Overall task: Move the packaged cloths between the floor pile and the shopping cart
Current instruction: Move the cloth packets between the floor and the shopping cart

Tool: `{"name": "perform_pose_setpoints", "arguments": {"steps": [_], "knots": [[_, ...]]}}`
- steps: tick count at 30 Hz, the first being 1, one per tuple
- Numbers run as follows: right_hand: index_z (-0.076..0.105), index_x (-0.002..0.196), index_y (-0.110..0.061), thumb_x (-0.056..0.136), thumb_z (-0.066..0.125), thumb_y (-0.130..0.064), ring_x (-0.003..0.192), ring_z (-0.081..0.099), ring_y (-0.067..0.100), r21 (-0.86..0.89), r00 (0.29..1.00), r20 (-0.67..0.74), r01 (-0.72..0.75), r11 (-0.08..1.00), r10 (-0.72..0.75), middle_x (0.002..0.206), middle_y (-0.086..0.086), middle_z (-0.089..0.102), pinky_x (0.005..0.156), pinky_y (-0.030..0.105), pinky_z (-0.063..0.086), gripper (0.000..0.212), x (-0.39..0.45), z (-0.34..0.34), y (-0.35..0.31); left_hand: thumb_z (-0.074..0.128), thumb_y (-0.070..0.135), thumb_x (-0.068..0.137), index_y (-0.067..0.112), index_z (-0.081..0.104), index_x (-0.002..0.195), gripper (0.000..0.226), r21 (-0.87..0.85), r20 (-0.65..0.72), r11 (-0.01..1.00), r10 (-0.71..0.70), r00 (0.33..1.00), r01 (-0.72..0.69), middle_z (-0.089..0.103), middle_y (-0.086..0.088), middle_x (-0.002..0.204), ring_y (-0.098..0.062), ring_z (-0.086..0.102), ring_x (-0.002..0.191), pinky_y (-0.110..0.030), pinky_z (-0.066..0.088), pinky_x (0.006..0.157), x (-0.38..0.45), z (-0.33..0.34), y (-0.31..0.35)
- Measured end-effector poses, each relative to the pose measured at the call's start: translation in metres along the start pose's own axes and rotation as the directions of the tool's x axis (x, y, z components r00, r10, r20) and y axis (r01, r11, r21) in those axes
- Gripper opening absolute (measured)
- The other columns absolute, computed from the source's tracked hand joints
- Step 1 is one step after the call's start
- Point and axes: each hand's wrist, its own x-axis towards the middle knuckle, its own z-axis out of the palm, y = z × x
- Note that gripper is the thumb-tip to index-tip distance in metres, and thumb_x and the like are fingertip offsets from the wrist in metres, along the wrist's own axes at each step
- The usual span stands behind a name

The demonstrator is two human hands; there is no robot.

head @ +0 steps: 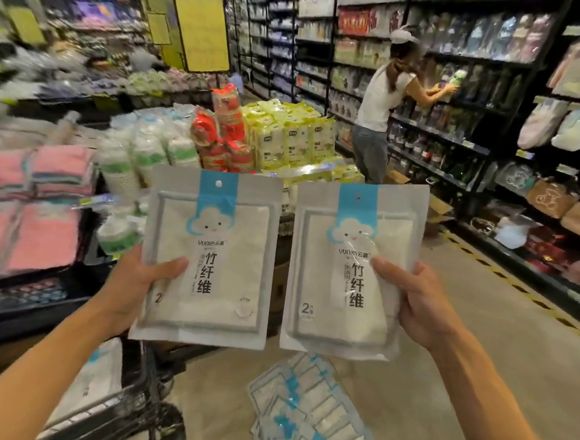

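Two packaged cloths held up side by side at chest height, above the floor pile [312, 414].

Left hand [133, 284]: grips the left packaged cloth [210, 255] at its lower left edge, thumb curled over the front, other fingers hidden behind. Pack upright, front facing the camera; blue header strip with cloud face, white cloth visible inside.

Right hand [420, 304]: grips the right packaged cloth [350, 268] at its lower right edge, thumb pressed on the front, other fingers hidden behind. Pack upright, tilted slightly; "2" printed at lower left. Narrow gap between the two packs, not touching.

Floor pile: same blue-and-white packs, fanned and overlapping on the tan floor, directly below the right pack.

Shopping cart [138, 401]: dark wire frame, left of the floor pile, below the left forearm. One more pack [95, 381] of the same kind inside, partly hidden by the arm.

Beyond the floor pile: stacked yellow-green packs [287, 133] and red packs [223, 129] on a display. Another person [382, 102] in a white top farther right, reaching into dark shelving [462, 94]. Folded pink cloths [25, 208] far left. Background blurred.
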Motion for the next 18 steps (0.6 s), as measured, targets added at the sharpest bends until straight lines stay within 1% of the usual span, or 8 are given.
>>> {"name": "perform_pose_setpoints", "arguments": {"steps": [2, 3, 6, 8, 12, 15, 16, 18], "knots": [[0.072, 0.111, 0.005, 0.08, 0.07, -0.009, 0.085, 0.079, 0.029, 0.007, 0.998, 0.051, -0.02, 1.0, 0.02, 0.108, 0.025, 0.076, 0.069, 0.038, 0.065, 0.034, 0.001, 0.02, 0.009, 0.101, 0.041, 0.03, 0.005, 0.071, 0.113, 0.095, -0.004, -0.066, 1.0, 0.004, 0.998, -0.004, 0.076, -0.018, 0.108, -0.036, 0.074, 0.096, -0.04, 0.064, 0.073, -0.023, -0.023, 0.004], [0.071, 0.112, 0.005, 0.08, 0.07, -0.009, 0.084, 0.079, 0.029, 0.007, 0.996, 0.079, -0.029, 1.0, 0.028, 0.107, 0.024, 0.077, 0.068, 0.037, 0.065, 0.035, 0.001, 0.032, 0.013, 0.102, 0.042, 0.028, 0.006, 0.072, 0.111, 0.096, -0.008, -0.102, 1.0, 0.006, 0.995, -0.006, 0.076, -0.018, 0.109, -0.035, 0.074, 0.097, -0.043, 0.064, 0.077, -0.034, -0.035, 0.006], [0.068, 0.118, 0.005, 0.083, 0.069, -0.009, 0.087, 0.079, 0.03, -0.018, 0.983, 0.176, -0.041, 0.999, 0.044, 0.107, 0.022, 0.077, 0.068, 0.036, 0.064, 0.038, 0.002, 0.072, 0.027, 0.101, 0.049, 0.027, 0.006, 0.07, 0.117, 0.104, -0.004, -0.195, 1.0, 0.002, 0.981, -0.003, 0.075, -0.017, 0.114, -0.037, 0.073, 0.103, -0.053, 0.057, 0.092, -0.068, -0.076, 0.012], [0.068, 0.119, 0.004, 0.085, 0.069, -0.009, 0.09, 0.078, 0.031, -0.03, 0.971, 0.233, -0.049, 0.998, 0.054, 0.109, 0.023, 0.077, 0.07, 0.038, 0.065, 0.036, 0.003, 0.102, 0.037, 0.101, 0.05, 0.029, 0.007, 0.07, 0.118, 0.103, 0.009, -0.253, 1.0, 0.016, 0.967, -0.014, 0.075, -0.016, 0.115, -0.035, 0.073, 0.103, -0.052, 0.058, 0.091, -0.092, -0.104, 0.015], [0.068, 0.12, 0.004, 0.082, 0.071, -0.01, 0.094, 0.077, 0.034, -0.053, 0.939, 0.328, -0.09, 0.995, 0.103, 0.112, 0.024, 0.075, 0.076, 0.042, 0.065, 0.04, 0.004, 0.171, 0.066, 0.101, 0.052, 0.029, 0.008, 0.07, 0.118, 0.104, 0.03, -0.357, 0.999, 0.039, 0.933, -0.03, 0.075, -0.016, 0.114, -0.034, 0.073, 0.103, -0.042, 0.063, 0.08, -0.14, -0.162, 0.02], [0.068, 0.119, 0.002, 0.08, 0.072, -0.011, 0.093, 0.078, 0.032, -0.092, 0.91, 0.386, -0.128, 0.987, 0.154, 0.112, 0.023, 0.076, 0.074, 0.041, 0.065, 0.042, -0.001, 0.235, 0.092, 0.1, 0.044, 0.039, 0.007, 0.068, 0.122, 0.096, 0.007, -0.454, 0.999, 0.035, 0.89, -0.036, 0.075, -0.015, 0.115, -0.035, 0.072, 0.106, -0.048, 0.059, 0.086, -0.18, -0.217, 0.019], [0.068, 0.12, 0.002, 0.081, 0.072, -0.011, 0.094, 0.077, 0.033, -0.098, 0.899, 0.404, -0.142, 0.985, 0.17, 0.112, 0.023, 0.076, 0.075, 0.042, 0.065, 0.042, -0.004, 0.256, 0.102, 0.101, 0.045, 0.037, 0.007, 0.068, 0.121, 0.098, 0.007, -0.479, 0.999, 0.038, 0.877, -0.039, 0.075, -0.015, 0.115, -0.035, 0.072, 0.106, -0.048, 0.057, 0.089, -0.192, -0.235, 0.018], [0.068, 0.122, 0.002, 0.084, 0.071, -0.011, 0.098, 0.077, 0.034, -0.122, 0.871, 0.448, -0.165, 0.979, 0.202, 0.114, 0.023, 0.076, 0.078, 0.044, 0.065, 0.041, -0.012, 0.299, 0.121, 0.101, 0.049, 0.032, 0.009, 0.07, 0.119, 0.101, 0.016, -0.533, 0.999, 0.042, 0.845, -0.04, 0.075, -0.014, 0.114, -0.033, 0.073, 0.103, -0.046, 0.06, 0.084, -0.218, -0.273, 0.016]]}}
